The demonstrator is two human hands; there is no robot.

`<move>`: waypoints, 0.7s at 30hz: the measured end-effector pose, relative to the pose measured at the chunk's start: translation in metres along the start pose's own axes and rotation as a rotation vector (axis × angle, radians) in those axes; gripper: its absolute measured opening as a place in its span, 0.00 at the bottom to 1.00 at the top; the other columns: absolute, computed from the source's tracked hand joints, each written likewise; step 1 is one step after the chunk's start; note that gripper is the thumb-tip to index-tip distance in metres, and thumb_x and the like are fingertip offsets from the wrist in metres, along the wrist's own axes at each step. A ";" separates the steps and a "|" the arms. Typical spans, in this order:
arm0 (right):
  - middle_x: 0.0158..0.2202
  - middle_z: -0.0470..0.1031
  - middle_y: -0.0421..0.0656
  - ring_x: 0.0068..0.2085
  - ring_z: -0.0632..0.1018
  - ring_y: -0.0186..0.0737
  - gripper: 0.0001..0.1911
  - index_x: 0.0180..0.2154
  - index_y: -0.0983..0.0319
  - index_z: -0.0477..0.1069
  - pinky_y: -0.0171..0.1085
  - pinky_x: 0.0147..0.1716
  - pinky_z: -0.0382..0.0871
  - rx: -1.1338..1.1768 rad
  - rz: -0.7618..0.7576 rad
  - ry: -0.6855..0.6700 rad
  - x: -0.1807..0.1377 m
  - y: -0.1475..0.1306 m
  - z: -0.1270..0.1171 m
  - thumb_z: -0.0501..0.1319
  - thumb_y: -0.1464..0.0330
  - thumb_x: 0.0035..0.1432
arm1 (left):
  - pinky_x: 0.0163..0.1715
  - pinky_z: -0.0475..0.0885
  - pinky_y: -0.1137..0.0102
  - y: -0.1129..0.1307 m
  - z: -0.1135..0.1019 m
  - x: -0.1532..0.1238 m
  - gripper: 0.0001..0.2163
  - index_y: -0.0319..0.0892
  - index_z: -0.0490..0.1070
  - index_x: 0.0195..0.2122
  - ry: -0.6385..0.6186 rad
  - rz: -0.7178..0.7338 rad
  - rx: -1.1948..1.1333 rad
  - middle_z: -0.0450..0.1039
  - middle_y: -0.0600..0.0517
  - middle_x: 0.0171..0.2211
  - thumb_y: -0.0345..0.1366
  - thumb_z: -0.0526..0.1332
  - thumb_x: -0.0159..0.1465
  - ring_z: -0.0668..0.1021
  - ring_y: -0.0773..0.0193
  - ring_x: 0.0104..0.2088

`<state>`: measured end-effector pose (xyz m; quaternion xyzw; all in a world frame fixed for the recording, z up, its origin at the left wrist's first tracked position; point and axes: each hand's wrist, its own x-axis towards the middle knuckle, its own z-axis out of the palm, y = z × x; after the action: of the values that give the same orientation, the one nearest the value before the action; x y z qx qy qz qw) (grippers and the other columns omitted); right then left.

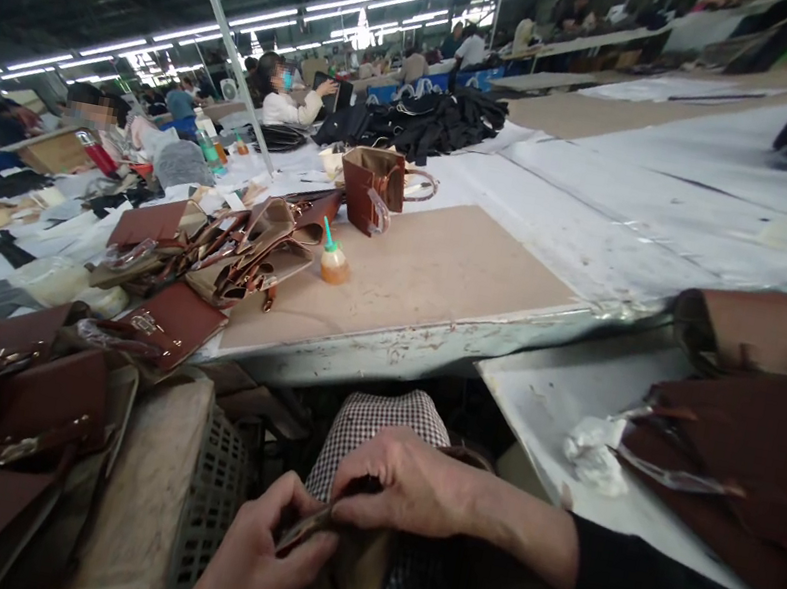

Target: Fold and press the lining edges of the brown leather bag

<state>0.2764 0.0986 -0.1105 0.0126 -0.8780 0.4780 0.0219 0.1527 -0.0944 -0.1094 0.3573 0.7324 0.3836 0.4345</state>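
Observation:
At the bottom centre, above my lap, both hands are on a brown leather bag piece (368, 574) with a tan lining. My left hand (269, 547) pinches its edge between thumb and fingers. Just to the right, my right hand (397, 488) is closed on the same edge, with the fingertips close to those of my left hand. Much of the piece is dark and hidden below my hands and right forearm. Checked cloth (378, 424) covers my lap behind them.
A glue bottle (334, 264) with a green nozzle and an open brown handbag (373, 191) stand on the worktable (459, 266). Brown bag parts (50, 407) pile up at left, beside a plastic crate (220, 477). More brown pieces (754, 450) lie at right. A co-worker (291, 99) sits beyond.

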 end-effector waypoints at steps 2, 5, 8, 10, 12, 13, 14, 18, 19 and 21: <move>0.32 0.83 0.39 0.32 0.79 0.36 0.08 0.40 0.60 0.83 0.30 0.31 0.65 -0.007 0.005 0.020 -0.003 -0.001 0.000 0.67 0.65 0.60 | 0.28 0.59 0.74 0.002 -0.003 -0.002 0.13 0.41 0.69 0.33 -0.047 -0.020 -0.014 0.67 0.57 0.27 0.45 0.67 0.61 0.65 0.67 0.28; 0.32 0.83 0.40 0.32 0.79 0.36 0.09 0.40 0.59 0.83 0.30 0.31 0.65 -0.038 0.018 0.031 -0.005 -0.002 0.001 0.67 0.65 0.60 | 0.28 0.59 0.75 0.002 -0.006 -0.006 0.15 0.41 0.69 0.34 -0.079 -0.020 -0.058 0.66 0.57 0.27 0.48 0.66 0.61 0.65 0.67 0.29; 0.32 0.83 0.40 0.32 0.80 0.36 0.09 0.40 0.60 0.83 0.30 0.31 0.65 -0.067 0.036 0.022 -0.006 -0.005 0.002 0.67 0.65 0.59 | 0.28 0.58 0.74 0.000 -0.005 -0.007 0.19 0.41 0.68 0.34 -0.072 -0.041 -0.073 0.64 0.57 0.26 0.54 0.63 0.64 0.63 0.68 0.28; 0.32 0.83 0.40 0.32 0.80 0.36 0.09 0.40 0.59 0.83 0.30 0.30 0.65 -0.076 0.048 0.014 -0.005 -0.007 0.002 0.66 0.65 0.59 | 0.27 0.56 0.74 0.000 -0.002 -0.007 0.19 0.41 0.67 0.32 -0.037 -0.069 -0.022 0.63 0.57 0.25 0.54 0.61 0.65 0.63 0.68 0.27; 0.32 0.83 0.40 0.31 0.79 0.36 0.09 0.39 0.59 0.83 0.30 0.30 0.65 -0.085 0.066 0.020 -0.005 -0.009 0.002 0.67 0.65 0.59 | 0.26 0.55 0.74 0.002 0.002 -0.006 0.17 0.42 0.65 0.30 0.021 -0.075 0.071 0.61 0.58 0.23 0.51 0.61 0.65 0.63 0.68 0.26; 0.32 0.83 0.40 0.31 0.79 0.36 0.08 0.39 0.59 0.83 0.30 0.30 0.65 -0.093 0.076 0.029 -0.005 -0.010 0.002 0.67 0.65 0.58 | 0.25 0.55 0.73 0.003 0.004 -0.005 0.16 0.43 0.64 0.28 0.047 -0.067 0.119 0.60 0.58 0.22 0.49 0.61 0.65 0.63 0.68 0.25; 0.32 0.83 0.39 0.31 0.79 0.36 0.08 0.39 0.59 0.83 0.30 0.30 0.65 -0.101 0.084 0.039 -0.005 -0.011 0.002 0.67 0.65 0.58 | 0.25 0.55 0.73 0.005 0.006 -0.004 0.15 0.43 0.64 0.28 0.067 -0.051 0.162 0.59 0.58 0.22 0.48 0.61 0.65 0.63 0.67 0.25; 0.30 0.83 0.40 0.30 0.78 0.35 0.08 0.38 0.59 0.83 0.30 0.29 0.64 -0.073 0.073 0.031 -0.008 -0.007 0.000 0.66 0.66 0.59 | 0.26 0.58 0.73 0.007 0.010 0.001 0.13 0.43 0.71 0.31 0.087 0.025 0.226 0.64 0.57 0.24 0.45 0.56 0.67 0.67 0.66 0.26; 0.30 0.82 0.40 0.29 0.78 0.35 0.09 0.39 0.60 0.83 0.30 0.28 0.63 -0.051 0.058 0.019 -0.008 -0.004 -0.002 0.65 0.67 0.59 | 0.27 0.59 0.73 0.007 0.010 0.002 0.14 0.43 0.72 0.32 0.078 0.028 0.220 0.66 0.56 0.24 0.46 0.55 0.67 0.68 0.65 0.27; 0.29 0.82 0.40 0.28 0.77 0.34 0.11 0.40 0.60 0.83 0.29 0.27 0.63 0.001 0.034 -0.012 -0.010 0.002 -0.006 0.62 0.69 0.60 | 0.28 0.60 0.73 0.005 0.009 0.004 0.15 0.43 0.73 0.32 0.049 0.016 0.206 0.68 0.56 0.25 0.46 0.54 0.68 0.69 0.64 0.27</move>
<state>0.2865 0.1043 -0.1094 0.0005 -0.8780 0.4785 0.0087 0.1602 -0.0867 -0.1094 0.3961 0.7756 0.3185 0.3742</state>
